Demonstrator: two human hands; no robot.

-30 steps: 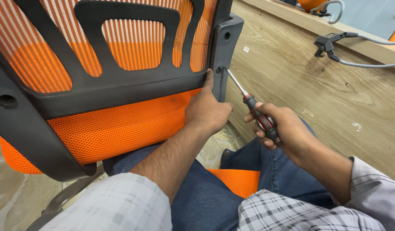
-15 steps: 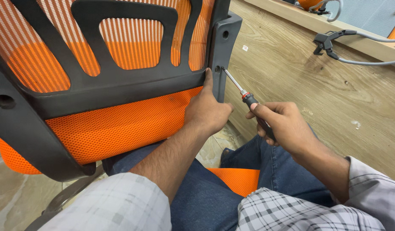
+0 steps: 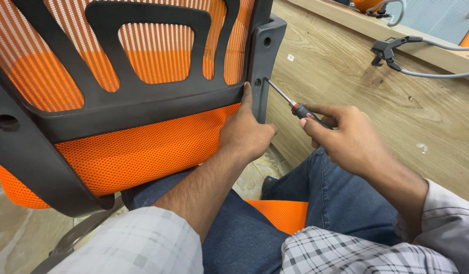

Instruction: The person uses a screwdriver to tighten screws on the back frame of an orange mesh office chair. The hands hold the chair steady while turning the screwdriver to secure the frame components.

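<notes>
Steel-shafted, the red-and-black-handled screwdriver (image 3: 295, 107) is slanting up and left, its tip meeting a screw hole in the dark grey plastic side bracket (image 3: 265, 61) of the orange mesh chair back (image 3: 158, 56). The right hand (image 3: 346, 139) is gripping the handle, fingers curled round it, sitting just right of and below the bracket. The left hand (image 3: 244, 134) is pressing on the bracket's lower end, its index finger stretched up along the edge beside the screw hole, the other fingers folded against the black plastic frame (image 3: 133, 101); it is holding the chair part rather than any loose thing. Below the frame, an orange mesh cushion panel (image 3: 143, 152) is resting against the person's blue jeans (image 3: 244, 238), and both checked shirt sleeves are showing at the bottom edge. Behind, a light wooden panel (image 3: 376, 101) is filling the right side; a small white square sticker (image 3: 290, 57) is lying on it near the bracket's top, and a black clamp with a grey cable (image 3: 392, 53) is sitting near its far right edge.
</notes>
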